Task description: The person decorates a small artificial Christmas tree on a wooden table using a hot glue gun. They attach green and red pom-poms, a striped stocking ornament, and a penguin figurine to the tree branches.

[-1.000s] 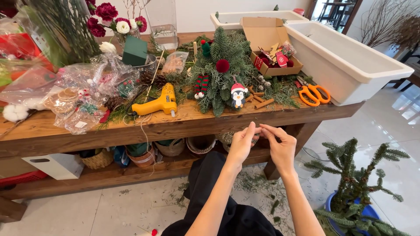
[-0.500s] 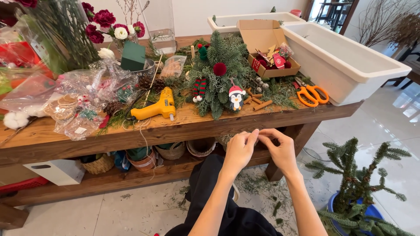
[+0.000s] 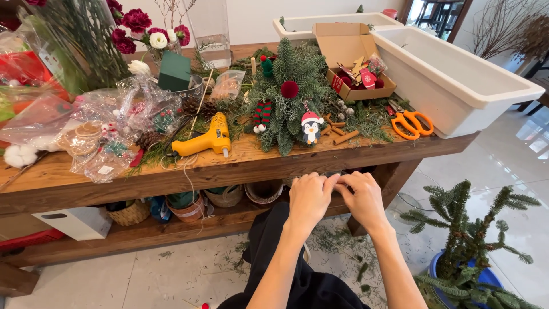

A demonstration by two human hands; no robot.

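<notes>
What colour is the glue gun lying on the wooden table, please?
The glue gun is yellow with a dark trigger, seen clearly in the head view.

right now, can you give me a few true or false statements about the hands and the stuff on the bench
1. The left hand and right hand meet fingertip to fingertip below the bench edge. True.
2. The yellow glue gun is in the right hand. False: it lies on the wooden bench.
3. The orange scissors lie beside the white trough planter. True.
4. The penguin ornament sits in the cardboard box. False: it rests against the small evergreen arrangement.
</notes>
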